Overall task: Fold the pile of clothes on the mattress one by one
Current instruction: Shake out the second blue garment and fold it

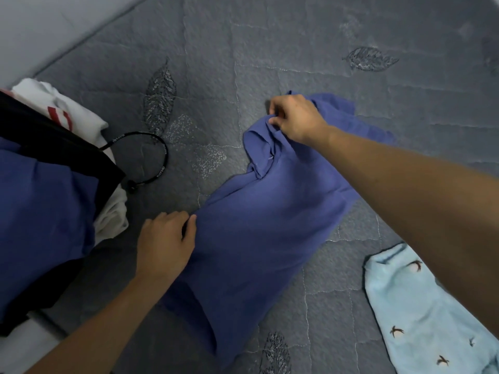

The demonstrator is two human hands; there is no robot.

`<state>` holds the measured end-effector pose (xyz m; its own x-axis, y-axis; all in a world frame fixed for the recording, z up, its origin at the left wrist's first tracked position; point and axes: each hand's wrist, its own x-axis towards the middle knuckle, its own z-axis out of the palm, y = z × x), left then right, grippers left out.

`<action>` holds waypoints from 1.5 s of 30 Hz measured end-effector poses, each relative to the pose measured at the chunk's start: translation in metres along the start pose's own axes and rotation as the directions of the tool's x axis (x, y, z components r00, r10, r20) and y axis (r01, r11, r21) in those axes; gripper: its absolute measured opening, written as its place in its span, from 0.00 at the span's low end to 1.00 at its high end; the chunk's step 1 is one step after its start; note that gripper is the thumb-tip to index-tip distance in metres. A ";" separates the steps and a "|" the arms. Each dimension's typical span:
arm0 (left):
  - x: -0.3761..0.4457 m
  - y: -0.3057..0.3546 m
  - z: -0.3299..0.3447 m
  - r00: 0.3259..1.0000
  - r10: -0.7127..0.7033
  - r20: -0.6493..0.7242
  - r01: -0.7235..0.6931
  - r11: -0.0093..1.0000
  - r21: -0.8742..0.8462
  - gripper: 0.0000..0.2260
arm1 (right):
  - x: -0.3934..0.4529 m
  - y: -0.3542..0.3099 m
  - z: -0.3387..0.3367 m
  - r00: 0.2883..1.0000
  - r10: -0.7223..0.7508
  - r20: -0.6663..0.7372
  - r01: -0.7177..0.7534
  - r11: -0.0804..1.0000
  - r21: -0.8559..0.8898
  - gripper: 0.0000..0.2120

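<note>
Two bare hands are in view, the left hand (pixel 164 242) and the right hand (pixel 295 118). One spread blue-violet cloth garment (pixel 259 220) lies on one grey quilted mattress (pixel 297 44). One pale blue bird-print garment (pixel 421 311) lies apart. One pile of clothes (pixel 48 184) shows at least four pieces. One black looped cord (pixel 159 157).

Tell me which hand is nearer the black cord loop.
Left. The left hand grips the blue shirt just below the black cord loop; the right hand is farther right, across bare mattress.
</note>
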<state>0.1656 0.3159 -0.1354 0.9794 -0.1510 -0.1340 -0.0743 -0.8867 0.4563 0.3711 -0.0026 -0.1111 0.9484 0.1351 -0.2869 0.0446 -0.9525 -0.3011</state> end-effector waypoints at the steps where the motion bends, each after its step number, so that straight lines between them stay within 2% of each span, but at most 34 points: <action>1: 0.000 0.001 -0.001 1.000 -0.017 0.004 0.017 1.000 -0.001 0.18 | 0.001 -0.001 0.000 1.000 0.021 -0.023 -0.021 1.000 0.017 0.01; 4: 0.015 0.015 -0.003 0.998 -0.064 0.005 0.064 0.994 -0.088 0.12 | 0.005 0.000 0.002 0.998 0.036 -0.046 -0.033 0.997 0.064 0.04; 7: 0.055 0.045 0.004 0.999 -0.040 0.005 0.040 0.959 -0.280 0.09 | 0.004 0.007 0.001 1.000 0.020 -0.023 -0.018 0.994 0.110 0.10; 10: 0.107 0.076 0.018 0.994 -0.097 0.059 0.112 0.911 -0.397 0.07 | 0.003 0.014 -0.002 0.999 0.029 -0.038 -0.024 0.991 0.130 0.14; 13: 0.155 0.097 0.027 0.988 -0.128 0.090 0.153 0.913 -0.379 0.19 | 0.003 0.017 -0.001 0.999 0.008 -0.046 -0.001 0.989 0.146 0.14; 15: 0.176 0.105 0.032 0.991 -0.088 0.103 0.117 0.937 -0.328 0.21 | 0.002 0.017 0.001 0.999 -0.011 -0.051 0.019 0.988 0.154 0.13; 20: 0.210 0.110 0.043 0.993 -0.090 0.072 0.109 0.932 -0.346 0.07 | 0.002 0.017 0.004 0.995 0.023 -0.100 -0.008 0.989 0.146 0.03; 25: 0.260 0.114 0.026 1.000 -0.019 0.015 0.023 0.923 -0.384 0.06 | 0.006 0.015 -0.003 0.961 0.081 -0.266 -0.019 0.974 0.227 0.01; 29: 0.320 0.125 -0.002 0.996 0.078 -0.048 -0.090 0.915 -0.394 0.04 | 0.019 0.004 -0.014 0.882 0.058 -0.467 0.056 0.973 0.226 0.03; 30: 0.329 0.128 -0.005 0.996 0.078 -0.045 -0.089 0.910 -0.404 0.02 | 0.023 0.002 -0.013 0.884 0.047 -0.466 0.073 0.969 0.236 0.04; 33: 0.326 0.130 -0.004 1.000 0.012 -0.015 -0.017 0.927 -0.374 0.07 | 0.025 0.002 -0.006 0.954 0.033 -0.299 0.069 0.944 0.324 0.12; 36: 0.294 0.124 0.003 0.990 -0.025 -0.136 -0.010 0.967 -0.254 0.15 | 0.019 0.016 -0.006 0.928 0.112 -0.355 -0.005 0.957 0.289 0.19; 38: 0.272 0.123 0.008 0.998 -0.053 -0.016 0.047 0.964 -0.263 0.25 | 0.021 0.028 -0.010 0.914 0.232 -0.333 -0.152 0.957 0.248 0.21; 40: 0.258 0.127 0.014 0.986 -0.071 0.150 0.102 0.972 -0.214 0.33 | 0.027 0.037 -0.012 0.913 0.341 -0.225 -0.298 0.933 0.204 0.27; 41: 0.254 0.130 0.015 0.981 -0.066 0.185 0.098 0.981 -0.170 0.36 | 0.030 0.039 -0.012 0.910 0.372 -0.182 -0.338 0.922 0.191 0.29; 43: 0.251 0.135 0.016 0.976 -0.067 0.210 0.092 0.990 -0.111 0.35 | 0.035 0.039 -0.013 0.901 0.403 -0.163 -0.365 0.905 0.218 0.29; 45: 0.251 0.135 0.019 0.975 -0.065 0.210 0.095 0.986 -0.135 0.25 | 0.041 0.037 -0.016 0.883 0.426 -0.197 -0.358 0.882 0.306 0.22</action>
<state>0.3982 0.1504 -0.1242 0.9207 -0.1816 -0.3454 0.0449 -0.8298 0.5562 0.4167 -0.0364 -0.1199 0.9181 -0.3405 -0.2027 -0.3960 -0.8051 -0.4415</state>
